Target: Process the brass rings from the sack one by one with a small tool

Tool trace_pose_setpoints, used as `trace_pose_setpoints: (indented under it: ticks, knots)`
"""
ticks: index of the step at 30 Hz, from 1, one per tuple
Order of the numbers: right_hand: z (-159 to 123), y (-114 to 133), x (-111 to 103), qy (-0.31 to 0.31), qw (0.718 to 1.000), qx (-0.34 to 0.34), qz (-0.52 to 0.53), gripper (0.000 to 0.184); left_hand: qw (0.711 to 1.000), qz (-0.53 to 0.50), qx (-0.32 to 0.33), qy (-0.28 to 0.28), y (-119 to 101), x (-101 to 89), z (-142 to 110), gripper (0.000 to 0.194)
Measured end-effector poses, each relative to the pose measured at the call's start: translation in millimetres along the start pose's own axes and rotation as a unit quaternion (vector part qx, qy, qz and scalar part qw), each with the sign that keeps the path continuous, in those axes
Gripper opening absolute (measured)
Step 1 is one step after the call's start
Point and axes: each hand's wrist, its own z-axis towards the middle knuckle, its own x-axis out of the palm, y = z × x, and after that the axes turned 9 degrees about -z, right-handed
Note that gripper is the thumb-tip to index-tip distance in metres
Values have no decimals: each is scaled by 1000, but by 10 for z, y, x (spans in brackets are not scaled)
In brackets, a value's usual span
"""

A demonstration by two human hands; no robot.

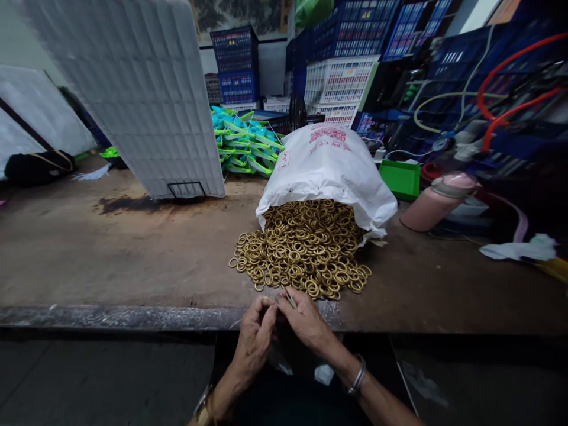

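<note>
My left hand (256, 336) is closed in a pinch at the table's front edge; what its fingers hold, if anything, is hidden. Close beside it, my right hand (306, 319) grips a slim metal tool (290, 298) whose tip points up between thumb and fingers; its exact kind does not show. The fingertips of both hands nearly meet. Just beyond them spreads a heap of brass-coloured rings (306, 248), spilling out of the mouth of a white woven sack (328, 165) that lies on its side with red print on top.
The brown table (133, 254) has a worn front edge. A white ribbed panel (146, 100) stands upright at left. Behind lie green and turquoise plastic pieces (246, 142). To the right are a green tray (402, 179), a pink bottle (432, 204) and a white cloth (519, 247).
</note>
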Motion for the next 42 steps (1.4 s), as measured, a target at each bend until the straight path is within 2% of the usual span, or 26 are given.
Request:
trace_pose_setpoints:
  ticks: [3, 7, 16, 23, 26, 30, 34, 42]
  knots:
    - [-9, -41, 14, -13, 1000, -1, -24, 21, 1000, -1, -4, 21, 8, 4, 9, 21]
    - [-9, -50, 26, -25, 998, -8, -58, 21, 1000, 1, 6, 11, 18, 0, 11, 23]
    - [-28, 1, 7, -21, 999, -7, -40, 23, 987, -104, -117, 33, 6, 11, 0, 33]
    - [-9, -15, 12, -20, 1000, 9, -8, 25, 981, -157, -117, 9, -7, 19, -36, 29]
    - [-29, -31, 3, -42, 996, -8, -80, 22, 985, -140, -98, -4, 2, 7, -46, 29]
    - [-82, -51, 5, 4, 981, -47, -188, 14, 988, -129, -83, -9, -1, -3, -46, 29]
    - [-102, -76, 27, 18, 959, -77, -272, 18, 991, -114, -71, -6, -28, 3, -46, 30]
    - [-112, -22, 32, 34, 943, -64, -326, 23, 995, -85, -54, -12, -20, 2, -51, 29]
